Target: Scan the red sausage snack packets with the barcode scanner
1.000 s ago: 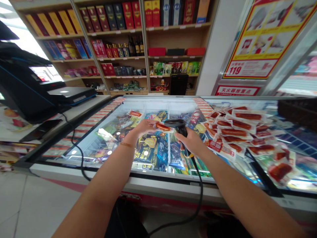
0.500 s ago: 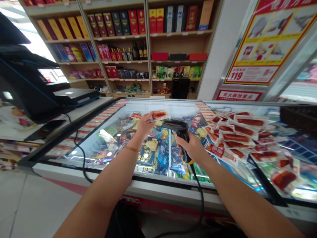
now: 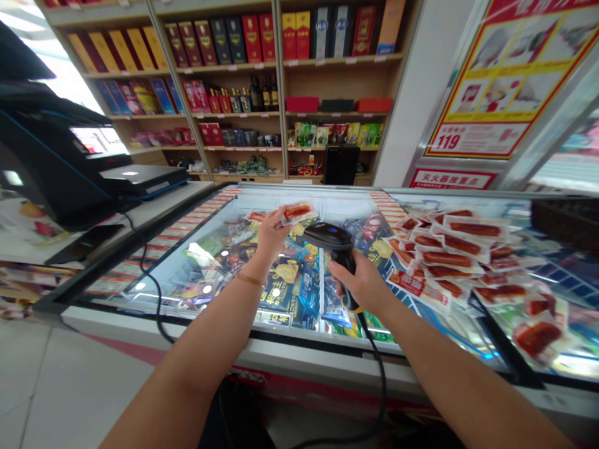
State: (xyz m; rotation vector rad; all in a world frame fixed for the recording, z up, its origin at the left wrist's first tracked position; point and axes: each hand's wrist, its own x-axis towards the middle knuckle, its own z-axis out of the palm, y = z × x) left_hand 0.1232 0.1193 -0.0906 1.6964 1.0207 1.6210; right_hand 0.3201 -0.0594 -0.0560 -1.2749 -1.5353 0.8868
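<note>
My left hand pinches a clear-packed sausage by its left end, above the glass top of a chest freezer. My right hand is wrapped round the handle of a black barcode scanner, a finger near its trigger. The scanner's head points left and sits just below and right of the sausage pack, apart from it. Another sausage pack lies behind my left hand. To the right, several packed sausages lie in a loose heap on the freezer's top.
Frozen goods in bags show through the glass. The scanner's black cable hangs over the freezer's front edge. At left stand a black checkout machine and a phone. Shelves of boxes line the back wall.
The sausage pack in my left hand has shifted slightly left and up and tilted. The scanner has moved a little left and its head has turned, with a blue mark now showing on top.
</note>
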